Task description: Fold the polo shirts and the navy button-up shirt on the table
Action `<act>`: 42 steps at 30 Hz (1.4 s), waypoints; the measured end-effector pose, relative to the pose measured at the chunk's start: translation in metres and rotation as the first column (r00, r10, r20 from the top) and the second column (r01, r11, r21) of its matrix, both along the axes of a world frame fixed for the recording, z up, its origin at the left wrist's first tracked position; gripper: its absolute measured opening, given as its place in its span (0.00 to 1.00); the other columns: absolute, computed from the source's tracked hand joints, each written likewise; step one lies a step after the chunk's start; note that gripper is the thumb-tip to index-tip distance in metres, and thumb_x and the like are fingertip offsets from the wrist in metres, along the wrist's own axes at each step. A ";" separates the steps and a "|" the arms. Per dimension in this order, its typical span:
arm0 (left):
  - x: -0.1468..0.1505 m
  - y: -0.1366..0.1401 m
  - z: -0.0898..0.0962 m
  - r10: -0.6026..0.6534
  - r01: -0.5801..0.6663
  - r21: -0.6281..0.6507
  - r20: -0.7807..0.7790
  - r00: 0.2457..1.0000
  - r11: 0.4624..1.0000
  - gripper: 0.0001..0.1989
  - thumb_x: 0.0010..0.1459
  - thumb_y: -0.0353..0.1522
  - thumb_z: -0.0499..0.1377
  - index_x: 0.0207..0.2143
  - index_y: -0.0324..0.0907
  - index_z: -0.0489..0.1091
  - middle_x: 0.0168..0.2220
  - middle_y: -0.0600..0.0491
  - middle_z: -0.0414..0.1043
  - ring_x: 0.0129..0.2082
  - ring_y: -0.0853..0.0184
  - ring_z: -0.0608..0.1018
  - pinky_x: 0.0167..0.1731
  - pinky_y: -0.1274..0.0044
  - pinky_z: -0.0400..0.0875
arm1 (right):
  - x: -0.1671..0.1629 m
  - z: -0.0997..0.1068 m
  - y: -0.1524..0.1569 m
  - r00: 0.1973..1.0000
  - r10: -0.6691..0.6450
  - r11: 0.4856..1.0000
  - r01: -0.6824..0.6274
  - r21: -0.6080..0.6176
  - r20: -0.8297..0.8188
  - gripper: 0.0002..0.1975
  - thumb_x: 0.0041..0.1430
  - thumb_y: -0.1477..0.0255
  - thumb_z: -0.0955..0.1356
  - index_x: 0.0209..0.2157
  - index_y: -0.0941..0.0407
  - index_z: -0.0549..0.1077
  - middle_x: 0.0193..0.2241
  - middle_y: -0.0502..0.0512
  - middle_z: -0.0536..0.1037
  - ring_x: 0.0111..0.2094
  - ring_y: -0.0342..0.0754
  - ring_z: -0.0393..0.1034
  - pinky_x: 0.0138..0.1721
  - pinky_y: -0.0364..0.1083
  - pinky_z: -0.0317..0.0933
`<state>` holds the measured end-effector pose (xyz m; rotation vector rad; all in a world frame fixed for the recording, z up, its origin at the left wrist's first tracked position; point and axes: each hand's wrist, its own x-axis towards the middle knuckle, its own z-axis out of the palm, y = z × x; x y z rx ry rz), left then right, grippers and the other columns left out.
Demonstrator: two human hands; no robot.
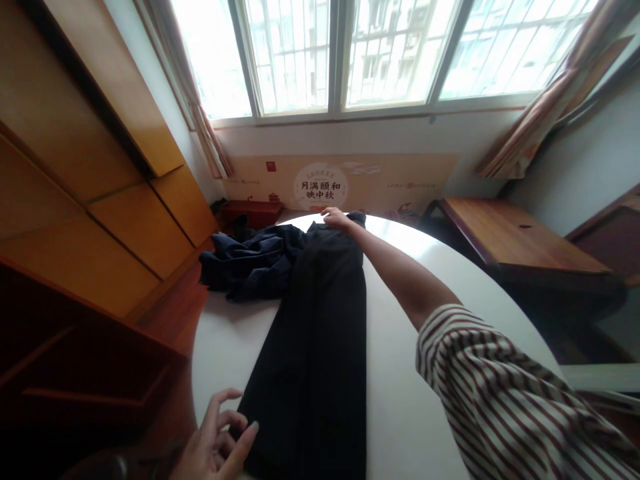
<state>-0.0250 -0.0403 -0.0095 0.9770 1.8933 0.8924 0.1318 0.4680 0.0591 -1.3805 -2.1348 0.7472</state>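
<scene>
1. Nearest, we are seeing our left hand [204, 450] lying by the near left edge of a long black garment [325, 347], which is probably a pair of trousers. Its fingers are curling loosely with the thumb near the cloth; we cannot tell whether they are pinching it. The bottom of the picture is cutting off our wrist and the garment's near end.

2. The black garment is stretching lengthwise over a white table [400, 413]. We are judging the step in hand to be straightening it flat; the next move is probably calling for one hand to steady the far end while the other evens the near edge.

3. Farther along, the striped sleeve [490, 387] is leading to our right hand [336, 219], which is resting on the garment's far end. Its fingers are bending over the cloth, and their tips are hiding, so we cannot tell whether they are gripping.

4. Left of that end, a crumpled navy garment [250, 263] is lying against the black one; its folds are concealing its shape.

5. Beyond the table, glare is washing out the view through the window [295, 53].
</scene>
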 end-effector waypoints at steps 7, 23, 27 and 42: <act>-0.007 0.027 0.014 -0.215 0.230 0.021 -0.285 0.934 0.973 0.26 0.58 0.50 0.54 0.52 0.44 0.58 0.27 0.58 0.70 0.20 0.68 0.70 0.24 0.77 0.64 | 0.079 -0.008 -0.078 0.988 -0.143 0.985 0.148 -0.090 0.054 0.11 0.53 0.78 0.71 0.41 0.62 0.76 0.35 0.62 0.80 0.40 0.54 0.75 0.44 0.48 0.69; -0.053 0.051 0.010 -0.184 0.182 -0.034 -0.287 0.940 0.983 0.33 0.56 0.52 0.55 0.56 0.40 0.61 0.40 0.47 0.77 0.33 0.60 0.81 0.31 0.74 0.74 | 0.131 -0.054 -0.347 0.964 0.243 0.863 -0.266 -0.430 -0.110 0.44 0.59 0.68 0.70 0.69 0.48 0.43 0.25 0.46 0.76 0.23 0.46 0.74 0.26 0.43 0.67; -0.047 0.072 0.010 -0.331 0.326 -0.071 -0.322 0.887 0.943 0.25 0.55 0.50 0.57 0.41 0.38 0.72 0.37 0.47 0.79 0.39 0.55 0.80 0.38 0.72 0.72 | 0.128 -0.057 -0.370 0.947 0.318 0.928 -0.300 -0.220 0.051 0.37 0.59 0.74 0.66 0.68 0.49 0.52 0.24 0.46 0.72 0.29 0.47 0.70 0.33 0.45 0.61; -0.017 0.078 0.041 -0.613 0.591 -0.181 -0.361 0.703 0.786 0.23 0.54 0.51 0.57 0.28 0.40 0.75 0.27 0.52 0.76 0.28 0.63 0.75 0.28 0.77 0.64 | 0.205 -0.040 -0.390 0.949 0.250 0.778 -0.315 -0.543 -0.193 0.19 0.59 0.68 0.67 0.53 0.51 0.68 0.26 0.45 0.69 0.18 0.38 0.61 0.17 0.38 0.54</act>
